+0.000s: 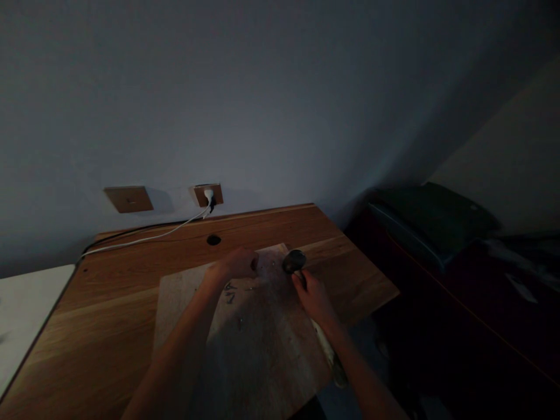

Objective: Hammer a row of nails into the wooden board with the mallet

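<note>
My right hand (314,297) is closed round the upper handle of a hammer (294,262), just below its dark head, which rests near the far edge of a pale board (258,350). The handle's end sticks out past my forearm at the board's right edge. My left hand (238,263) is curled in a pinch on the board, left of the hammer head; what its fingers hold is too small to make out. A few small dark nails (229,291) lie on the board near my left wrist.
The board lies on a wooden desk (109,303) with a cable hole (213,240). A white cable (149,237) runs to a wall socket (209,195). A white surface (26,309) adjoins on the left. Dark furniture with a black bag (433,221) stands to the right.
</note>
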Demonstrator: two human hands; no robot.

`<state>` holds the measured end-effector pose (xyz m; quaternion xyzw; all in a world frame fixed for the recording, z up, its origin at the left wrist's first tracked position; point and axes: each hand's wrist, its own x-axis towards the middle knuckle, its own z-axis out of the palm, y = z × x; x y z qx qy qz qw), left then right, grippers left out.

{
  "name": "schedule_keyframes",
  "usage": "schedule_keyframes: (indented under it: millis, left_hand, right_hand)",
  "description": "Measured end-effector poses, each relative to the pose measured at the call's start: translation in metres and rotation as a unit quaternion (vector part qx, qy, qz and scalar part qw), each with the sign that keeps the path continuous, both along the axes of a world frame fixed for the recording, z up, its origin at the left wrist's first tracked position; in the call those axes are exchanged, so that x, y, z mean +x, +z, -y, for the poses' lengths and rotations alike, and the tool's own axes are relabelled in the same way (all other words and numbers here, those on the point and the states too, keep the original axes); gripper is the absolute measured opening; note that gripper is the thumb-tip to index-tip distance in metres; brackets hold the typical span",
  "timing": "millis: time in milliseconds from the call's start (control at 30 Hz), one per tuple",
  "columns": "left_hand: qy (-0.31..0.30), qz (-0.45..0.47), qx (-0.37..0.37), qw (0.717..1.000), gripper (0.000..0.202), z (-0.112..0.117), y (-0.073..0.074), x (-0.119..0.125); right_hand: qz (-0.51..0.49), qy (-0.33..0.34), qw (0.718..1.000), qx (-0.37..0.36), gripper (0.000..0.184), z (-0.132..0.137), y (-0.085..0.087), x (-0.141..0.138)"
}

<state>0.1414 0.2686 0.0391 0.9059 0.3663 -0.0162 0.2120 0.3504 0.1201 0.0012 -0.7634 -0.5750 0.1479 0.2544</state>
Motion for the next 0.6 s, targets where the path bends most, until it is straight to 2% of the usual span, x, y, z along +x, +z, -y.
schedule_keyframes:
  millis: [200,433,600]
  left_hand:
    - [0.000,0.006,0.007,1.000,0.014,0.0032,0.0059,-0.0006]
    - [-0.010,0.011,-0.008,1.000,0.023,0.0033,0.0007,0.0029]
    - [-0.028,0.063,-0.009,0.998,0.022,0.0023,0.0026,0.0060]
  right_hand:
    - [-0.002,-0.003,1.000,0.001,0.034,0.0010,0.0008,0.0003]
    - [-0.010,0.003,1.000,0.002,0.034,0.0010,0.0027,-0.0001]
    - [-0.005,0.002,1.000,0.007,0.033,0.0010,0.0018,0.0001]
